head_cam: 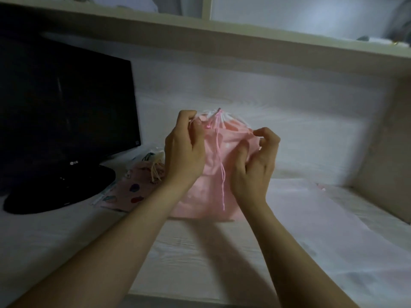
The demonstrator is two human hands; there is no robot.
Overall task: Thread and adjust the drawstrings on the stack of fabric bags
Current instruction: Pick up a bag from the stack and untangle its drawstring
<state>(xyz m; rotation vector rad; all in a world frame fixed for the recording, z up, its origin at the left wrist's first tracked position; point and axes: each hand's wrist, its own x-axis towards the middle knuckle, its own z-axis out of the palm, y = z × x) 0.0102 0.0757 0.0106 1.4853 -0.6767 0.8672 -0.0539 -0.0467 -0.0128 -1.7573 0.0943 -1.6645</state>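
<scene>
My left hand pinches the gathered top of the bag | right hand pinches its right edge | bag upright between both | cord hangs down front

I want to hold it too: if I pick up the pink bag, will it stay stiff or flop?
Probably floppy: the pink bag bunches where the left hand and right hand pinch its top. Likely light, since those pinches alone hold it upright. Its pink cord hangs loose, so it may swing.
</scene>
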